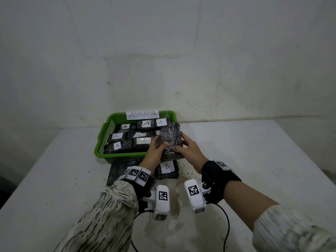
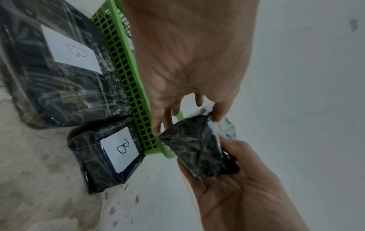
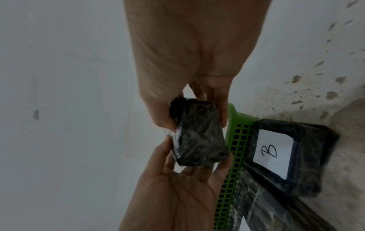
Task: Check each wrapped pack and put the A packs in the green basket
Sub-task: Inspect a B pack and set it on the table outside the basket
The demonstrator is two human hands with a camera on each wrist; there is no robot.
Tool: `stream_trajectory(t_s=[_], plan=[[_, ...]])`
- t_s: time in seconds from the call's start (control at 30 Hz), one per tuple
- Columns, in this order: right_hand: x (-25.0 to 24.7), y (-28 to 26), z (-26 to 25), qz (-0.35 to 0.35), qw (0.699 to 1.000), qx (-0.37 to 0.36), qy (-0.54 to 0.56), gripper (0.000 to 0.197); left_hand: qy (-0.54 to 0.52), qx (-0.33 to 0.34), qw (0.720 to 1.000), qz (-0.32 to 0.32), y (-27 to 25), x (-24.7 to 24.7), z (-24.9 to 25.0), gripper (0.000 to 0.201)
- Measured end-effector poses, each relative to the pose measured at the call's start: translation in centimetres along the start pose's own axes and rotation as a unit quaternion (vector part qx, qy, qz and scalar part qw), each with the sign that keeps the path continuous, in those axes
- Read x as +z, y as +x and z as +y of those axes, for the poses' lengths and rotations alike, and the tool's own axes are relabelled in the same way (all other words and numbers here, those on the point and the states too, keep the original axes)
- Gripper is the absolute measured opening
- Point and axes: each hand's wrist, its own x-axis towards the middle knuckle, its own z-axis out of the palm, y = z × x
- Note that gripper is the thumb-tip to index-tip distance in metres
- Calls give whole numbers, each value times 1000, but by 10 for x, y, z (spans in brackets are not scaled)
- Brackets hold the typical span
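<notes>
A black wrapped pack (image 1: 170, 140), block-shaped and sheathed in crinkled, glossy clear film, is held up between both hands just over the near right corner of the green basket (image 1: 101, 142). The left hand (image 1: 156, 149) is curled round the pack's left side, thumb laid across the near face; the right hand (image 1: 189, 149) is clamped on the right side, thumb pressed to the front. No label can be made out on the faces shown.

The basket, a rectangular plastic one with gridded lattice walls, is seen resting on the pale, stained table (image 1: 254, 160). A white paper sign (image 1: 142, 114) lettered "ABNORMAL" is fixed at its far rim. Inside, the A packs (image 1: 120, 145) are packed flat, each dark and film-wrapped with a small white paper tag.

Just in front of the basket's near wall, a B pack (image 1: 168, 169) is lying flat, its white label facing up. Beside it, further along the basket's near wall, a larger flat B pack (image 2: 59, 75) is seen from the left wrist, shiny with wrinkled film, touching the lattice wall.
</notes>
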Motion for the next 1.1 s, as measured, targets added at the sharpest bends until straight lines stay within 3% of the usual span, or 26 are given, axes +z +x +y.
stream_trajectory(t_s=[0.13,0.27,0.33,0.47,0.6,0.77,0.93,1.1], plan=[[-1,1,10,-3,1000,-14,-2,75,56,65,996,10,-1,-3,-3,51],[-1,2,6,23,998,18,53,33,29,46,998,-12,0,-9,-2,57],[-5,5,4,63,995,28,71,25,12,26,999,-25,1,-12,-4,57],[-8,8,0,62,992,67,85,47,-7,20,998,-57,-1,-13,-5,54],[-8,7,-1,33,989,96,110,42,-11,22,998,-66,-1,-9,-4,43],[-8,6,0,28,983,118,138,41,-1,25,999,-43,1,-5,1,9],[-6,6,6,72,986,95,113,44,25,22,999,-36,2,-2,1,23],[-9,4,3,30,992,85,92,47,32,37,999,-15,3,-1,1,26]])
